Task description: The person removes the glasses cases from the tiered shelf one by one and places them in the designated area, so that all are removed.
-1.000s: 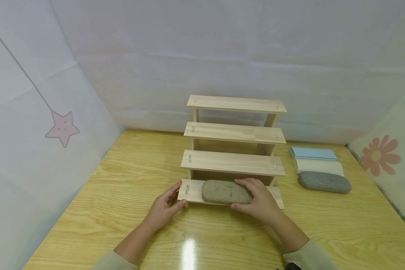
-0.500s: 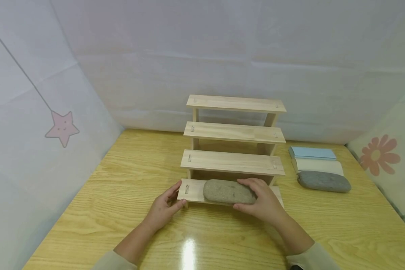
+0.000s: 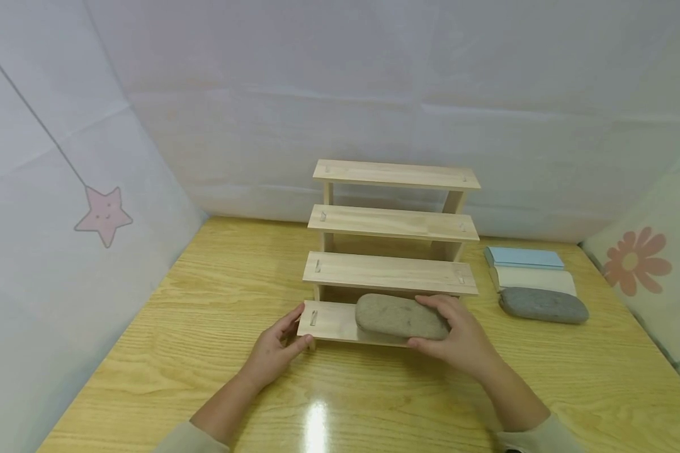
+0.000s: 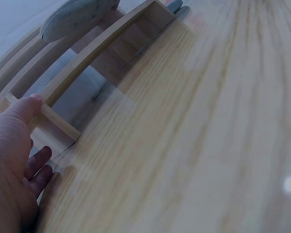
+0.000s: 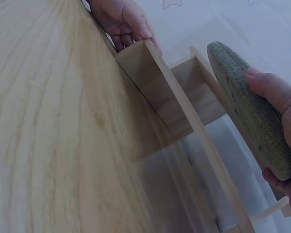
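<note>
A greenish-grey fabric glasses case [image 3: 399,316] is in my right hand [image 3: 459,333], gripped by its right end between thumb and fingers. In the right wrist view the case [image 5: 247,107] is raised above the lowest step, apart from it. My left hand [image 3: 274,346] holds the left end of the lowest step of a wooden stepped display rack [image 3: 391,274], thumb at the front corner and a finger at the back one. The left wrist view shows the left thumb on the rack's [image 4: 82,58] corner, with other fingers curled beside its side panel.
Right of the rack lie a light blue case [image 3: 524,257], a cream case [image 3: 534,280] and a dark grey glasses case [image 3: 544,305], in a row front to back. The wooden table [image 3: 232,277] meets white cloth walls [image 3: 374,82] at the back and sides.
My right hand has moved the greenish-grey glasses case to the right and lifted it off the lowest step. The left hand has stayed at the rack's left end.
</note>
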`<action>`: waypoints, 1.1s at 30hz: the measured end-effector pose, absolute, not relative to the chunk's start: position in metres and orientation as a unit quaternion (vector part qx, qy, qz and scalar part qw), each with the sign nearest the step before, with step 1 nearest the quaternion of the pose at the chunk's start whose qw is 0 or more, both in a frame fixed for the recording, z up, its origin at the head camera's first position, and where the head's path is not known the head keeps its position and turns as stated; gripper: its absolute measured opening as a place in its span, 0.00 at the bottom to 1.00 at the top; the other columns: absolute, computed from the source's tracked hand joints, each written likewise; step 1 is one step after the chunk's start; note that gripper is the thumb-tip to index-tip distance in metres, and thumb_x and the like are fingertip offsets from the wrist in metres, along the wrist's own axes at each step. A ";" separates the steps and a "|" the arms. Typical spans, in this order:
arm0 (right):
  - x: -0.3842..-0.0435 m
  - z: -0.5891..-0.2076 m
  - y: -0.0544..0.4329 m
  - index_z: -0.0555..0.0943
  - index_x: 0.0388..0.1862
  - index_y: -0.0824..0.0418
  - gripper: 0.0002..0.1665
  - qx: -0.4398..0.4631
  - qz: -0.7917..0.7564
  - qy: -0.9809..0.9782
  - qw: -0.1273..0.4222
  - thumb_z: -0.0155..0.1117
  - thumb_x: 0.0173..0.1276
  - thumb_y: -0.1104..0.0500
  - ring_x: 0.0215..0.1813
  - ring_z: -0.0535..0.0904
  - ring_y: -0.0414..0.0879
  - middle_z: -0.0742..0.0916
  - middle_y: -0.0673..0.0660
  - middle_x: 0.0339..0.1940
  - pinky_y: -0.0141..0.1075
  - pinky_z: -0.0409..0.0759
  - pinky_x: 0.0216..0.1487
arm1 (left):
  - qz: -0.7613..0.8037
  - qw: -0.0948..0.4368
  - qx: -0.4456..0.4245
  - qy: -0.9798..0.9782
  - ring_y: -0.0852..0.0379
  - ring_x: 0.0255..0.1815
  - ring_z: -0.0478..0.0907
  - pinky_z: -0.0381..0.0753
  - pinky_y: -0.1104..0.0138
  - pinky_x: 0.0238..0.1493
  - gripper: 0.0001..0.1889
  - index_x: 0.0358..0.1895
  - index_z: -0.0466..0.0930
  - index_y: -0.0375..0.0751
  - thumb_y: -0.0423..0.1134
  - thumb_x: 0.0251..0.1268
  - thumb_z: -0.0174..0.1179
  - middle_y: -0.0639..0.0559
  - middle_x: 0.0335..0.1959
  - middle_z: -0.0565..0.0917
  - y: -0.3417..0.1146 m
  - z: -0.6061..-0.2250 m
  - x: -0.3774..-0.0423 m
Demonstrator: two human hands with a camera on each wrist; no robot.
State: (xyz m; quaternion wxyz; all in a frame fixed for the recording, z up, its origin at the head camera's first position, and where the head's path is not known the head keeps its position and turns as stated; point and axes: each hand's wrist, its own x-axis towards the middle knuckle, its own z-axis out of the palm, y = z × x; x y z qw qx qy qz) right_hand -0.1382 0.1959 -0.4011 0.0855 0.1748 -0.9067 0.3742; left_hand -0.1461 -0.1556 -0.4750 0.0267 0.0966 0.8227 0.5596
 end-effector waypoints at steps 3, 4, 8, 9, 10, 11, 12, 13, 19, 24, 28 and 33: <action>-0.137 -0.396 0.201 0.77 0.63 0.58 0.42 0.169 0.378 -0.906 0.084 0.81 0.50 0.47 0.63 0.74 0.60 0.81 0.58 0.61 0.61 0.75 0.60 | 0.559 0.026 0.096 0.823 0.36 0.71 0.66 0.69 0.42 0.67 0.36 0.75 0.61 0.49 0.47 0.66 0.64 0.47 0.75 0.63 -0.156 -0.475 -0.146; -0.136 -0.394 0.203 0.76 0.64 0.58 0.42 0.165 0.379 -0.907 0.083 0.81 0.50 0.48 0.63 0.75 0.60 0.81 0.58 0.62 0.61 0.75 0.60 | 0.559 0.025 0.097 0.823 0.36 0.71 0.66 0.69 0.42 0.67 0.36 0.75 0.61 0.48 0.47 0.66 0.64 0.46 0.75 0.63 -0.155 -0.475 -0.146; -0.136 -0.389 0.212 0.76 0.65 0.56 0.43 0.155 0.381 -0.908 0.082 0.81 0.50 0.49 0.63 0.75 0.58 0.81 0.57 0.62 0.58 0.76 0.59 | 0.559 0.024 0.101 0.823 0.36 0.71 0.66 0.70 0.43 0.67 0.36 0.75 0.60 0.47 0.47 0.66 0.64 0.46 0.76 0.63 -0.156 -0.474 -0.146; -0.135 -0.387 0.214 0.75 0.65 0.56 0.42 0.153 0.383 -0.907 0.082 0.81 0.51 0.49 0.63 0.75 0.57 0.81 0.57 0.62 0.58 0.76 0.59 | 0.559 0.024 0.103 0.822 0.36 0.71 0.66 0.70 0.44 0.67 0.36 0.75 0.60 0.46 0.46 0.66 0.64 0.46 0.76 0.63 -0.156 -0.474 -0.146; -0.135 -0.386 0.216 0.75 0.65 0.56 0.42 0.151 0.387 -0.906 0.080 0.81 0.51 0.49 0.63 0.74 0.57 0.81 0.56 0.62 0.58 0.75 0.59 | 0.559 0.023 0.105 0.822 0.36 0.71 0.66 0.70 0.45 0.67 0.36 0.75 0.60 0.46 0.46 0.66 0.64 0.46 0.76 0.63 -0.156 -0.474 -0.146; -0.134 -0.385 0.218 0.75 0.65 0.56 0.42 0.149 0.388 -0.906 0.079 0.80 0.52 0.49 0.64 0.74 0.57 0.80 0.56 0.62 0.58 0.75 0.59 | 0.560 0.022 0.106 0.822 0.36 0.71 0.66 0.70 0.45 0.67 0.36 0.75 0.60 0.45 0.46 0.66 0.64 0.46 0.76 0.63 -0.156 -0.474 -0.146; -0.134 -0.384 0.220 0.75 0.66 0.57 0.42 0.147 0.390 -0.906 0.079 0.80 0.52 0.49 0.64 0.74 0.57 0.80 0.57 0.62 0.59 0.75 0.59 | 0.560 0.022 0.108 0.821 0.37 0.71 0.66 0.70 0.46 0.67 0.36 0.75 0.60 0.45 0.46 0.66 0.64 0.46 0.76 0.63 -0.156 -0.474 -0.146; -0.134 -0.383 0.222 0.74 0.66 0.57 0.42 0.145 0.390 -0.906 0.080 0.80 0.52 0.49 0.64 0.74 0.57 0.80 0.57 0.62 0.59 0.74 0.59 | 0.560 0.022 0.109 0.821 0.37 0.71 0.66 0.70 0.46 0.67 0.36 0.75 0.60 0.44 0.46 0.66 0.63 0.46 0.76 0.63 -0.156 -0.474 -0.146; -0.131 -0.376 0.233 0.75 0.65 0.59 0.42 0.135 0.370 -0.913 0.109 0.80 0.53 0.51 0.61 0.73 0.58 0.80 0.60 0.61 0.59 0.74 0.56 | 0.560 0.025 0.106 0.821 0.36 0.71 0.65 0.70 0.44 0.67 0.36 0.75 0.60 0.46 0.46 0.66 0.63 0.47 0.76 0.62 -0.156 -0.475 -0.146; -0.129 -0.371 0.242 0.74 0.66 0.59 0.42 0.116 0.355 -0.920 0.114 0.79 0.54 0.50 0.60 0.73 0.59 0.79 0.61 0.61 0.58 0.74 0.54 | 0.557 0.028 0.104 0.823 0.35 0.71 0.66 0.71 0.43 0.66 0.36 0.76 0.60 0.48 0.48 0.66 0.63 0.46 0.76 0.63 -0.157 -0.478 -0.146; -0.128 -0.369 0.251 0.73 0.67 0.60 0.43 0.107 0.351 -0.923 0.120 0.79 0.54 0.51 0.59 0.73 0.60 0.78 0.63 0.63 0.58 0.76 0.52 | 0.557 0.028 0.105 0.824 0.36 0.71 0.67 0.72 0.43 0.66 0.36 0.76 0.60 0.48 0.48 0.66 0.63 0.46 0.76 0.63 -0.157 -0.478 -0.146; -0.127 -0.367 0.262 0.73 0.68 0.60 0.43 0.093 0.355 -0.921 0.127 0.79 0.54 0.51 0.59 0.74 0.59 0.77 0.64 0.64 0.34 0.76 0.51 | 0.558 0.028 0.101 0.823 0.38 0.70 0.69 0.73 0.44 0.66 0.37 0.76 0.60 0.48 0.48 0.66 0.64 0.47 0.75 0.65 -0.156 -0.478 -0.147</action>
